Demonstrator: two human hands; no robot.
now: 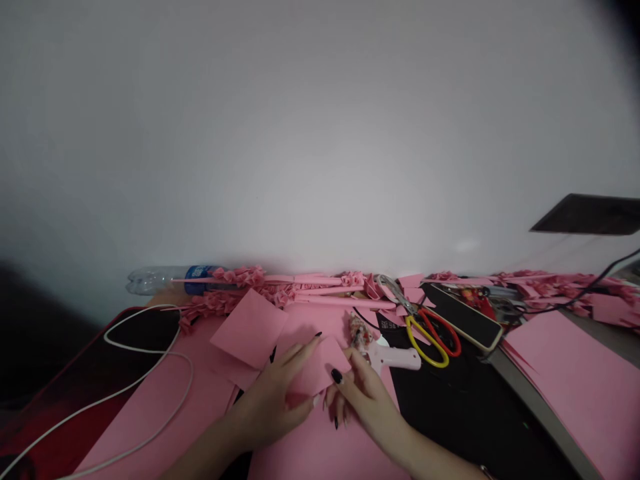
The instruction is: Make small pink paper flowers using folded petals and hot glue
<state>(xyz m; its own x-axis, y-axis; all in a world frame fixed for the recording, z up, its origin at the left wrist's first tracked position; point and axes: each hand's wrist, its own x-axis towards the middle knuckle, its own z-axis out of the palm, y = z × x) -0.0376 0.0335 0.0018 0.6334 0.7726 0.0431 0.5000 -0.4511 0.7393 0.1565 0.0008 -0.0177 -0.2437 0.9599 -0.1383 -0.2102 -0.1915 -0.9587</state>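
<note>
A small pink paper square [320, 368] is held between my two hands over larger pink sheets. My left hand [273, 397] grips its left side, thumb below and fingers along the upper edge. My right hand [367, 393] pinches the right corner, with the thumb on top. Just left of the paper, another pink square [251, 328] lies on the sheets. A white glue gun [395, 358] with a decorated front rests right behind my right hand. Scissors [430, 340] with yellow and red handles lie farther right.
Pink paper flowers [240, 277] on stems line the wall, beside a plastic bottle [165, 280]. A phone [465, 317] lies behind the scissors. Stacked pink sheets [580, 387] are at the right. A white cable [135, 387] loops across the left.
</note>
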